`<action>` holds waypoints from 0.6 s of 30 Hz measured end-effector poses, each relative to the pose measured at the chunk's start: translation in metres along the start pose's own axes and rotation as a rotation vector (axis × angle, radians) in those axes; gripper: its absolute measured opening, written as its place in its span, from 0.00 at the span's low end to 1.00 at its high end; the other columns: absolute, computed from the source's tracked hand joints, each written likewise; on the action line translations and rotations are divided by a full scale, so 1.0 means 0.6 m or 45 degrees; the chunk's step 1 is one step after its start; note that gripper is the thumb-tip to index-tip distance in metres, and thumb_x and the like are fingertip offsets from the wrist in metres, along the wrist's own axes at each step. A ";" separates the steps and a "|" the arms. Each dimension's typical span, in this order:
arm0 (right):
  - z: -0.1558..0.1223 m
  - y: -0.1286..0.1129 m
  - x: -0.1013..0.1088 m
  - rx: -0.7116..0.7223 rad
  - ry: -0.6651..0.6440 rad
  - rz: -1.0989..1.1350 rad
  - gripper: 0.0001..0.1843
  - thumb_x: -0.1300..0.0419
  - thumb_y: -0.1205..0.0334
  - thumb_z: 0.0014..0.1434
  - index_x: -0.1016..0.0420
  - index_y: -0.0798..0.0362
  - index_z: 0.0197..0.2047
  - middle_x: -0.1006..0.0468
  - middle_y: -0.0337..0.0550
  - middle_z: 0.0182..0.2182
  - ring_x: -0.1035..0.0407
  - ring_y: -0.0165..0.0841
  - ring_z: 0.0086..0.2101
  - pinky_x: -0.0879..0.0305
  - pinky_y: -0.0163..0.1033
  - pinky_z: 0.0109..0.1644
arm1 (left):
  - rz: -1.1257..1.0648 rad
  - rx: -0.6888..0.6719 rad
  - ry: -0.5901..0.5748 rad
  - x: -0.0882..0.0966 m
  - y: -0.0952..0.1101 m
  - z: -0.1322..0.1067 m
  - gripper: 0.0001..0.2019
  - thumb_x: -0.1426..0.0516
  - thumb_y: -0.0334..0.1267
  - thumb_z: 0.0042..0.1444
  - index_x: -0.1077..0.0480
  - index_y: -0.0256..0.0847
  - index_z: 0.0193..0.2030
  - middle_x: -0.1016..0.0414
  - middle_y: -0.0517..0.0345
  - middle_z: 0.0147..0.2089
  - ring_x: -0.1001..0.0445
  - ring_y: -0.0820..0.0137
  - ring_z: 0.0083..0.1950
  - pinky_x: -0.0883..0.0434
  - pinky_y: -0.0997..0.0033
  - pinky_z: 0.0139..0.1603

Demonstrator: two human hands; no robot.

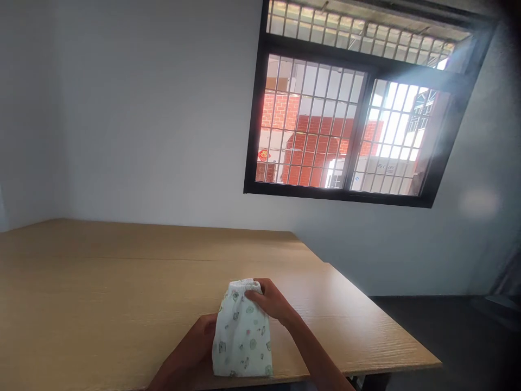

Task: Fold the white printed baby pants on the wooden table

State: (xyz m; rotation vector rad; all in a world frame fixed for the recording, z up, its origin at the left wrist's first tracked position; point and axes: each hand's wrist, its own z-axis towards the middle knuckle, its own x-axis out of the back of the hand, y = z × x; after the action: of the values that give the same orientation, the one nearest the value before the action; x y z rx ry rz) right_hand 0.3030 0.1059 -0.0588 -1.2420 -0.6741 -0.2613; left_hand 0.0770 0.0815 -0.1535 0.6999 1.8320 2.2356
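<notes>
While the right hand point(271, 300) grips cloth point(242, 339), a barred window point(345, 122) shines

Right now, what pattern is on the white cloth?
Small green-and-pink prints on the white cloth; head view.

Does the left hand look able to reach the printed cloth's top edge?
Probably yes: the left hand already touches the cloth, and only the fingers of the right hand partly cover that edge.

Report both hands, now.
Left hand: against the side of the printed cloth, fingers hidden; grip cannot be told.
Right hand: closed on the cloth's top edge, holding it.
</notes>
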 end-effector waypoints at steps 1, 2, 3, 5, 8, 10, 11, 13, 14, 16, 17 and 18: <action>0.026 0.020 -0.007 -0.055 0.006 -0.018 0.10 0.47 0.61 0.57 0.35 0.53 0.25 0.27 0.38 0.25 0.33 0.32 0.27 0.39 0.33 0.29 | -0.064 0.006 0.064 0.004 -0.005 0.002 0.24 0.49 0.55 0.61 0.29 0.41 0.55 0.25 0.53 0.55 0.31 0.51 0.59 0.31 0.56 0.59; 0.045 0.042 -0.016 -0.107 0.027 -0.052 0.10 0.47 0.62 0.56 0.35 0.53 0.24 0.27 0.39 0.25 0.32 0.33 0.27 0.39 0.34 0.29 | -0.133 0.007 0.127 0.006 -0.011 0.003 0.25 0.51 0.55 0.62 0.31 0.41 0.57 0.27 0.52 0.57 0.31 0.53 0.60 0.32 0.57 0.60; 0.059 0.064 -0.027 -0.147 0.064 -0.093 0.09 0.45 0.64 0.54 0.34 0.54 0.24 0.26 0.41 0.25 0.30 0.34 0.29 0.38 0.34 0.30 | -0.190 0.005 0.180 0.007 -0.016 0.004 0.25 0.52 0.54 0.62 0.33 0.41 0.58 0.28 0.52 0.59 0.32 0.55 0.61 0.33 0.58 0.61; 0.069 0.100 -0.046 -0.187 0.158 -0.181 0.02 0.41 0.68 0.51 0.29 0.55 0.27 0.22 0.44 0.31 0.28 0.37 0.35 0.36 0.36 0.36 | -0.211 -0.004 0.221 0.000 -0.028 0.003 0.25 0.52 0.54 0.62 0.37 0.43 0.61 0.30 0.51 0.61 0.32 0.58 0.61 0.32 0.60 0.61; 0.065 0.129 -0.066 -0.169 0.260 -0.282 0.09 0.40 0.70 0.50 0.25 0.56 0.37 0.20 0.48 0.38 0.27 0.38 0.40 0.34 0.38 0.43 | 0.066 -0.030 0.230 -0.023 -0.047 0.000 0.25 0.50 0.52 0.62 0.38 0.44 0.63 0.32 0.49 0.62 0.34 0.57 0.63 0.32 0.59 0.62; 0.062 0.136 -0.070 -0.128 0.284 -0.322 0.12 0.41 0.72 0.51 0.25 0.57 0.41 0.20 0.49 0.39 0.27 0.38 0.40 0.34 0.38 0.45 | 0.357 -0.114 0.295 -0.041 -0.057 -0.002 0.24 0.49 0.48 0.61 0.35 0.42 0.61 0.37 0.45 0.66 0.38 0.54 0.67 0.36 0.54 0.66; 0.061 0.138 -0.069 -0.105 0.293 -0.336 0.13 0.41 0.72 0.51 0.25 0.57 0.42 0.20 0.49 0.40 0.27 0.37 0.40 0.33 0.38 0.45 | 0.518 -0.184 0.320 -0.048 -0.061 -0.003 0.23 0.49 0.46 0.61 0.33 0.42 0.60 0.42 0.44 0.69 0.43 0.52 0.69 0.40 0.51 0.68; 0.057 0.136 -0.067 -0.065 0.311 -0.360 0.16 0.42 0.73 0.51 0.26 0.57 0.45 0.21 0.49 0.41 0.26 0.38 0.41 0.32 0.39 0.47 | 0.798 -0.308 0.254 -0.056 -0.061 -0.004 0.22 0.47 0.43 0.60 0.32 0.43 0.61 0.52 0.46 0.73 0.54 0.49 0.73 0.47 0.45 0.71; 0.053 0.132 -0.065 -0.047 0.325 -0.374 0.17 0.41 0.72 0.51 0.27 0.58 0.47 0.21 0.50 0.42 0.26 0.39 0.42 0.31 0.40 0.48 | 0.896 -0.325 0.150 -0.057 -0.058 -0.005 0.23 0.45 0.43 0.60 0.32 0.46 0.62 0.54 0.49 0.74 0.57 0.48 0.74 0.50 0.42 0.72; 0.037 0.122 -0.063 0.000 0.363 -0.407 0.23 0.41 0.72 0.52 0.29 0.59 0.52 0.25 0.56 0.49 0.30 0.43 0.50 0.32 0.45 0.55 | 1.001 -0.263 -0.100 -0.053 -0.044 -0.009 0.26 0.42 0.44 0.59 0.36 0.51 0.65 0.52 0.53 0.74 0.59 0.47 0.74 0.53 0.37 0.72; 0.025 0.115 -0.064 0.033 0.384 -0.424 0.25 0.41 0.71 0.52 0.31 0.59 0.56 0.28 0.58 0.53 0.33 0.45 0.55 0.35 0.47 0.59 | 1.014 -0.207 -0.198 -0.050 -0.035 -0.013 0.29 0.41 0.45 0.59 0.39 0.54 0.67 0.51 0.54 0.73 0.58 0.47 0.74 0.53 0.36 0.71; 0.010 0.108 -0.065 0.082 0.387 -0.439 0.28 0.41 0.71 0.53 0.33 0.58 0.58 0.31 0.58 0.57 0.38 0.45 0.59 0.39 0.48 0.63 | 1.013 -0.165 -0.262 -0.045 -0.024 -0.016 0.31 0.40 0.46 0.59 0.42 0.55 0.68 0.51 0.55 0.73 0.57 0.47 0.74 0.53 0.36 0.71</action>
State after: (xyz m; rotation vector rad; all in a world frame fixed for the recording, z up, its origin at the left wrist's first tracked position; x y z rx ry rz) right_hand 0.3051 0.1258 -0.1320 -0.9929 -0.6236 -0.6942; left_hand 0.0940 0.0650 -0.1754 1.7974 1.4325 2.5269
